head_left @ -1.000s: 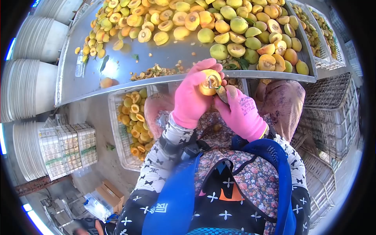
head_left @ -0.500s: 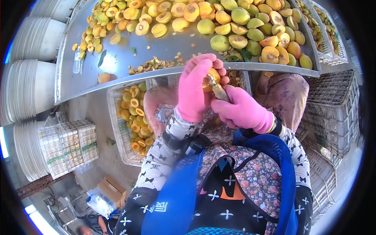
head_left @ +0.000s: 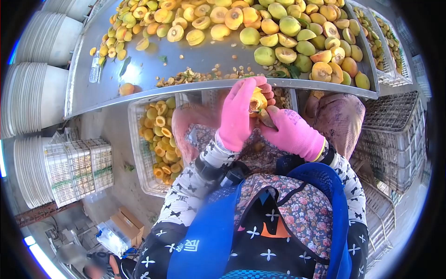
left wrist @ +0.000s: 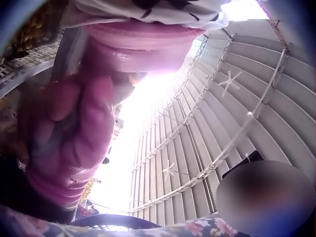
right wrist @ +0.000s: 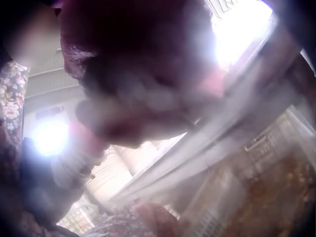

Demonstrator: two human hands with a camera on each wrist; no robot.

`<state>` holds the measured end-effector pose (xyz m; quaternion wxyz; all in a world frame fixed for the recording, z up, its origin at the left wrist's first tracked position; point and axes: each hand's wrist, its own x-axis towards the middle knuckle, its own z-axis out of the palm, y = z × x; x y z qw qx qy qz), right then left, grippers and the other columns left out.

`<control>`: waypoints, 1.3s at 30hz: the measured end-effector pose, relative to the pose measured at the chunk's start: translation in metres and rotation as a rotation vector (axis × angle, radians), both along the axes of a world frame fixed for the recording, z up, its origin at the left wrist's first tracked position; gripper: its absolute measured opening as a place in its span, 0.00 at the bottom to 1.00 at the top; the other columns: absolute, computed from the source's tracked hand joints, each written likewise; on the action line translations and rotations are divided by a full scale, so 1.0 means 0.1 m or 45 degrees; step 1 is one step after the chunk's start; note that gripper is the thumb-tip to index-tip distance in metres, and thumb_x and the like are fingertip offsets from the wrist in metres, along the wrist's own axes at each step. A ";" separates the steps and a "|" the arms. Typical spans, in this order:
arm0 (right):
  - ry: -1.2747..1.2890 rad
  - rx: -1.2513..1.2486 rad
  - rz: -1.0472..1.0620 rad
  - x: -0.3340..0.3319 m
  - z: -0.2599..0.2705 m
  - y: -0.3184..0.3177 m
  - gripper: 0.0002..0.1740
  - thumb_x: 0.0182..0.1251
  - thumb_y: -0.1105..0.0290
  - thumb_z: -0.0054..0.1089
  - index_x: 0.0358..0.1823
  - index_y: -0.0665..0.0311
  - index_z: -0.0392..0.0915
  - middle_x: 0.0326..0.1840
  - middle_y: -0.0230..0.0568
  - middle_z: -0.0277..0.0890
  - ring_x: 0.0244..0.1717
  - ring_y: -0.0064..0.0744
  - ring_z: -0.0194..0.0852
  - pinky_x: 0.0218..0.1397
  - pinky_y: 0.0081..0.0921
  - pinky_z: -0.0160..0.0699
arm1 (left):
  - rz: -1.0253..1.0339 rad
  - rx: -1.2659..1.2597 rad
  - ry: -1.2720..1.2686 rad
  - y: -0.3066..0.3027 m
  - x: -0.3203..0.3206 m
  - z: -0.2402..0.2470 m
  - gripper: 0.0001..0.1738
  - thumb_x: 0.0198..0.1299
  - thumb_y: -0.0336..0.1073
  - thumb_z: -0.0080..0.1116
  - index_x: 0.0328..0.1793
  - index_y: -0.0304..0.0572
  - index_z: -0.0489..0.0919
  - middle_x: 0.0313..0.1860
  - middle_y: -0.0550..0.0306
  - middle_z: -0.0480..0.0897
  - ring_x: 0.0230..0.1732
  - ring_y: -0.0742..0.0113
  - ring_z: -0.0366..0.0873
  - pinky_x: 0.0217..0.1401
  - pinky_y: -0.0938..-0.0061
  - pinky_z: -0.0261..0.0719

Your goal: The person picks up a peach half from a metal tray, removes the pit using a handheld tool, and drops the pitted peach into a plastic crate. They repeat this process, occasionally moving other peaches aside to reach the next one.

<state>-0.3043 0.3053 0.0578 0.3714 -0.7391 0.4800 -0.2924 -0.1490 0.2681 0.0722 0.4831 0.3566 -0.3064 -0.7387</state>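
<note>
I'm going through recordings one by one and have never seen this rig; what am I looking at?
No machine: a person works in pink gloves. The wide picture is from the head, looking down; the other two are from the wrists, the right one badly blurred. On the metal table lie whole stone fruit, halved stone fruit, what look like pits and a clear bottle. The left hand cups a fruit; the right hand grips a mostly hidden tool.

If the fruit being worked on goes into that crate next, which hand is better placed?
Probably the left hand: it holds the fruit and is nearer the crate of fruit halves, while the right hand grips a tool.
</note>
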 end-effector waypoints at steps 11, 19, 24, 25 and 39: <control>-0.925 1.328 0.296 -0.26 0.12 0.00 0.09 0.65 0.68 0.65 0.40 0.67 0.79 0.23 0.32 0.75 0.18 0.21 0.71 0.21 0.18 0.65 | -0.147 0.323 0.525 -0.02 -0.05 0.08 0.25 0.75 0.50 0.48 0.60 0.33 0.76 0.45 0.48 0.83 0.50 0.54 0.81 0.59 0.56 0.80; 0.242 0.345 0.131 -0.46 0.06 -0.02 0.13 0.65 0.62 0.64 0.36 0.65 0.76 0.25 0.48 0.78 0.26 0.48 0.79 0.31 0.38 0.78 | 0.109 -0.219 0.016 -0.02 1.46 0.21 0.20 0.70 0.30 0.53 0.66 0.28 0.73 0.55 0.46 0.82 0.57 0.57 0.81 0.63 0.60 0.81; 0.472 -0.036 0.022 -0.40 -0.18 0.04 0.19 0.65 0.58 0.62 0.50 0.62 0.72 0.37 0.54 0.80 0.40 0.57 0.81 0.42 0.48 0.79 | 0.402 -0.361 -1.199 -0.01 2.21 0.49 0.17 0.70 0.32 0.58 0.61 0.30 0.80 0.53 0.57 0.84 0.54 0.72 0.79 0.59 0.78 0.75; 0.491 -0.016 0.055 -0.38 -0.20 0.02 0.19 0.65 0.58 0.62 0.50 0.63 0.72 0.37 0.54 0.80 0.40 0.57 0.81 0.42 0.48 0.79 | 0.403 -0.472 -1.208 -0.15 2.19 0.47 0.17 0.70 0.33 0.59 0.61 0.30 0.80 0.52 0.58 0.83 0.54 0.73 0.79 0.58 0.79 0.75; 0.213 0.165 -0.085 -0.44 -0.08 -0.10 0.21 0.63 0.59 0.66 0.53 0.60 0.76 0.39 0.54 0.81 0.43 0.59 0.80 0.44 0.48 0.79 | 0.083 -0.375 -1.646 -2.16 1.11 -0.36 0.44 0.52 0.46 0.72 0.74 0.36 0.69 0.61 0.43 0.75 0.46 0.63 0.83 0.52 0.70 0.81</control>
